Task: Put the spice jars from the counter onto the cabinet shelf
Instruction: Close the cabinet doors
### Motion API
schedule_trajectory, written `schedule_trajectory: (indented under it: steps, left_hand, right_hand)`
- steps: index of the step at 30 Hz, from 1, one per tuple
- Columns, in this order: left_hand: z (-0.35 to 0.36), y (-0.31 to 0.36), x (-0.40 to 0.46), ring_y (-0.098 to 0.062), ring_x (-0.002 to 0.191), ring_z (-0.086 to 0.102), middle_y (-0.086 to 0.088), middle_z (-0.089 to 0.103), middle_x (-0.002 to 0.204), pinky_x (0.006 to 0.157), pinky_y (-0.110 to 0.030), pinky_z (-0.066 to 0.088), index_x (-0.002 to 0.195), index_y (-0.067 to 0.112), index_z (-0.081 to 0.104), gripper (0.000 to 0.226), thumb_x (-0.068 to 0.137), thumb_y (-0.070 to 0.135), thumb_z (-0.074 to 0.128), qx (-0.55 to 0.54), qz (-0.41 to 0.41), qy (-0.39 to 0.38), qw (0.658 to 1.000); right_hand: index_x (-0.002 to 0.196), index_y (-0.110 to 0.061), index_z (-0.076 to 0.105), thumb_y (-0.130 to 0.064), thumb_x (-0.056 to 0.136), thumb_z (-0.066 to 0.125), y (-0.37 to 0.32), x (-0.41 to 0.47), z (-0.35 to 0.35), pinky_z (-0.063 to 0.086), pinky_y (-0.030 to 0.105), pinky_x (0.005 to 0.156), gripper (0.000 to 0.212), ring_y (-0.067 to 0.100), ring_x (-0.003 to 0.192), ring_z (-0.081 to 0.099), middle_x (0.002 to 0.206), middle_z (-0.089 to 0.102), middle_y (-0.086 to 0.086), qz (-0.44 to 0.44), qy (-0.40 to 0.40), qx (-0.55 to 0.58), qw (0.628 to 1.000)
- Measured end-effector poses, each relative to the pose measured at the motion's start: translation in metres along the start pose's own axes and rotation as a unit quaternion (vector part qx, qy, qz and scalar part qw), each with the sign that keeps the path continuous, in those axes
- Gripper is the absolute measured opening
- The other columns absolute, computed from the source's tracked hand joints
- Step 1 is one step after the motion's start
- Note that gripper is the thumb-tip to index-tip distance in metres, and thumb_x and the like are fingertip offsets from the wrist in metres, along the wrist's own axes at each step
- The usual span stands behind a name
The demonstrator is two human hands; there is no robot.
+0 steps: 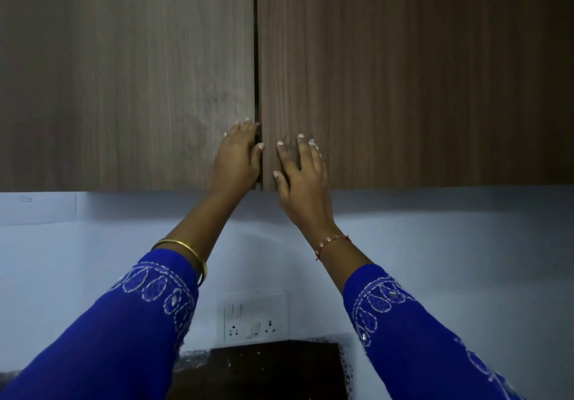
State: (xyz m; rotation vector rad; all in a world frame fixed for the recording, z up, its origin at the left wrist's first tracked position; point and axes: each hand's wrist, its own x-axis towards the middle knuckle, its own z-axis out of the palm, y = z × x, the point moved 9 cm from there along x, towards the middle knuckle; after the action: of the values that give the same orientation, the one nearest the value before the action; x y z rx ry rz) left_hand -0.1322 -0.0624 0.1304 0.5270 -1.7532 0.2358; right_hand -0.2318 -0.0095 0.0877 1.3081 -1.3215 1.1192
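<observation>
At the seam between two closed wood-grain cabinet doors (403, 73), the left hand (237, 157) hooks curled fingers (248, 126) round the left door's edge (255, 138) while the right hand (299, 169) lies spread-fingered on the right door, so opening seems the step in hand, next a pull outward; no spice jars show, only a dark surface (273, 368), pale blue wall (450, 244) and switch plate (255, 315) below.

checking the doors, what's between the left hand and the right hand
In the head view, the dark gap between the two cabinet doors runs between the left hand and right hand.
</observation>
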Motion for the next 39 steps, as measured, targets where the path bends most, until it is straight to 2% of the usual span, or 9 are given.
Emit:
schedule_trajectory:
  steps: [3,9,20,29,36,39]
  left_hand:
    - [0.012,-0.013,-0.004,-0.027,0.146,0.014,-0.015,0.021,0.155,0.119,-0.038,0.003,0.145,0.005,0.025,0.05,0.098,0.019,0.038,0.032,-0.003,-0.017,0.999]
    - [0.028,-0.027,-0.006,-0.024,0.147,0.003,-0.014,0.008,0.158,0.117,-0.035,-0.006,0.148,0.004,0.007,0.06,0.099,0.024,0.036,0.077,0.016,-0.027,0.997]
    - [0.044,-0.032,-0.008,-0.034,0.146,0.006,-0.018,0.013,0.156,0.114,-0.04,-0.007,0.147,0.009,0.02,0.061,0.092,0.034,0.015,0.162,0.076,-0.014,0.984]
    - [0.049,-0.032,-0.009,-0.037,0.145,0.007,-0.02,0.014,0.155,0.113,-0.042,-0.007,0.147,0.008,0.021,0.058,0.094,0.032,0.019,0.203,0.093,-0.016,0.975]
    - [0.052,-0.032,-0.018,-0.034,0.145,0.005,-0.017,0.012,0.156,0.114,-0.041,-0.008,0.147,0.007,0.017,0.061,0.093,0.036,0.02,0.214,0.108,-0.048,0.97]
    - [0.054,-0.032,-0.026,-0.033,0.146,0.001,-0.016,0.007,0.157,0.114,-0.041,-0.009,0.148,0.007,0.012,0.06,0.096,0.035,0.023,0.217,0.098,-0.073,0.969]
  right_hand:
    - [0.138,-0.013,0.043,-0.033,0.09,0.033,0.004,0.003,0.013,0.03,0.051,0.109,0.053,0.042,0.133,0.038,0.144,0.041,0.022,-0.01,0.003,-0.029,1.0]
    - [0.143,-0.013,0.035,-0.034,0.093,0.029,0.008,0.004,0.037,0.019,0.048,0.112,0.055,0.042,0.137,0.031,0.148,0.034,0.022,-0.011,0.002,-0.057,0.998]
    - [0.145,-0.013,0.029,-0.036,0.094,0.028,0.014,0.004,0.062,0.012,0.047,0.114,0.056,0.04,0.14,0.024,0.151,0.028,0.02,-0.017,0.01,-0.084,0.996]
    - [0.145,-0.013,0.028,-0.036,0.096,0.026,0.016,0.003,0.066,0.014,0.048,0.115,0.054,0.039,0.141,0.024,0.151,0.028,0.02,-0.02,0.012,-0.093,0.995]
    - [0.146,-0.014,0.027,-0.039,0.095,0.027,0.016,0.003,0.065,0.011,0.046,0.115,0.056,0.039,0.142,0.022,0.153,0.025,0.019,-0.013,-0.017,-0.113,0.993]
    - [0.149,-0.016,0.014,-0.039,0.098,0.03,0.015,0.001,0.067,0.0,0.044,0.116,0.059,0.037,0.145,0.007,0.157,0.01,0.017,-0.013,-0.081,-0.109,0.991]
